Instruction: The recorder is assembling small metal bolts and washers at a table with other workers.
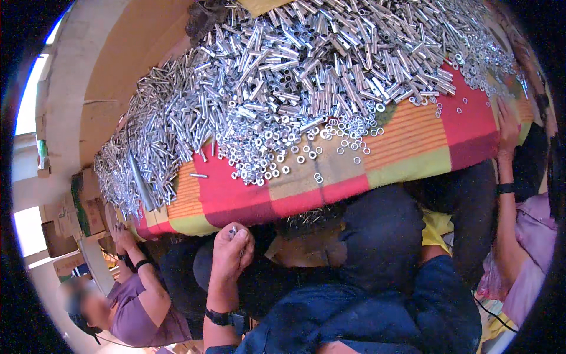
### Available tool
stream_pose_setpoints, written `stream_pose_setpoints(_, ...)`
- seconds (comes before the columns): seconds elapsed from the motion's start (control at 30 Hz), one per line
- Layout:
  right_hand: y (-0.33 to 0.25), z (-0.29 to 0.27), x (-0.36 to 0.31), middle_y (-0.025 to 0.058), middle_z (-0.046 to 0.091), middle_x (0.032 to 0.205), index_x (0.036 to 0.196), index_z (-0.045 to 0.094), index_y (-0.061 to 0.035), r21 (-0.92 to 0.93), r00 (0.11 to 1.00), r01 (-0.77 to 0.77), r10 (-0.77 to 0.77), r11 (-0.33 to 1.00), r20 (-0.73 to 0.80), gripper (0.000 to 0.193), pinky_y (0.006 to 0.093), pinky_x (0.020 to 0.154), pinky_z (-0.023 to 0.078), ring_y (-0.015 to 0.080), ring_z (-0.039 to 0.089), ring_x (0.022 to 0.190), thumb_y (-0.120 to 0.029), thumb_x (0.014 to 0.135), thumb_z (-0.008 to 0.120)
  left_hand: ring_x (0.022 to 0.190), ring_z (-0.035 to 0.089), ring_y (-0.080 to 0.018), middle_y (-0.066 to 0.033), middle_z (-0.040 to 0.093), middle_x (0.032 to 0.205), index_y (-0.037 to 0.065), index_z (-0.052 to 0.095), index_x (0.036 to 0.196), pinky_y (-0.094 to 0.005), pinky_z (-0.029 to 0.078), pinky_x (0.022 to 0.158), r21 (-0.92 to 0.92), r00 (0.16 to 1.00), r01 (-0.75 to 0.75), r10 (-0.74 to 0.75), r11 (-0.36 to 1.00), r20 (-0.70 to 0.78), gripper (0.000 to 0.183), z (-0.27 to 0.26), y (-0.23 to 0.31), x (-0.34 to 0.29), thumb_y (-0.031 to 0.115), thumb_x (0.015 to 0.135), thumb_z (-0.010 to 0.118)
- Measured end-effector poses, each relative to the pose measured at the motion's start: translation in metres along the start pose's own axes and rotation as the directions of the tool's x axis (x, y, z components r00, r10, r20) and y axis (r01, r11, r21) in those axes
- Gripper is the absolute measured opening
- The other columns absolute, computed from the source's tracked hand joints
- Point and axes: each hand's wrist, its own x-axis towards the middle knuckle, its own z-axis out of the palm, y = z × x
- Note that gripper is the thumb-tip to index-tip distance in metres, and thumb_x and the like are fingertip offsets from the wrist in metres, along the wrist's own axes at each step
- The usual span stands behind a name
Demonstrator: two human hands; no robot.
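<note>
My left hand (232,251) is closed in a fist in front of the table's near edge, above my lap. A thin shiny metal bolt (234,230) pokes out at the top of the fist; most of it is hidden by my fingers. My right forearm (431,252) reaches down beside my knee towards a yellow bag (437,229), and the hand itself is out of sight. Closest to my left hand on the checked cloth (236,197) lie loose nuts (253,168) and a single small pin (199,176).
Metal sleeves (330,71) heap across the table, with bolts (156,112) to the left and washers (354,130) in front. A co-worker's hands (122,239) are at the left corner; another person's hand (507,127) rests at the right edge. Cartons (91,206) stand far left.
</note>
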Motion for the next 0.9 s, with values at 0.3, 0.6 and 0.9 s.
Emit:
stream_pose_setpoints(0.3,0.004,0.003,0.0,0.0122,0.054,0.144,0.14,0.052,-0.0025,0.011,0.999,0.036,-0.036,0.999,-0.017,0.043,0.0366,0.115,0.035,0.0247,0.047,0.136,-0.022,0.105,0.037,0.039,0.039,-0.0086,-0.0036,0.053,0.061,0.007,0.056,0.086,-0.0238,0.028,0.036,0.029,1.0,0.016,-0.015,0.999,-0.027,0.019,0.001,0.0,0.0,0.021,0.099,0.061)
stream_pose_setpoints(0.6,0.013,-0.004,0.005,0.0115,0.053,0.147,0.142,0.05,-0.0023,0.003,0.999,0.04,-0.04,0.999,-0.022,0.044,0.0362,0.117,0.034,0.0238,0.045,0.139,-0.02,0.105,0.036,0.039,0.039,-0.0088,-0.0039,0.053,0.06,0.007,0.056,0.086,-0.0233,0.028,0.035,-0.011,0.999,0.029,-0.029,1.0,-0.03,0.022,0.001,0.001,0.002,0.023,0.099,0.062)
stream_pose_setpoints(0.9,0.006,-0.003,0.008,0.0107,0.051,0.149,0.145,0.048,-0.002,0.017,0.999,0.045,-0.044,0.999,-0.014,0.045,0.0358,0.118,0.033,0.0229,0.043,0.141,-0.019,0.106,0.035,0.039,0.038,-0.0087,-0.0038,0.053,0.061,0.008,0.056,0.086,-0.0237,0.028,0.035,-0.032,1.0,0.013,-0.014,0.999,-0.011,0.02,-0.005,-0.001,0.002,0.022,0.1,0.061)
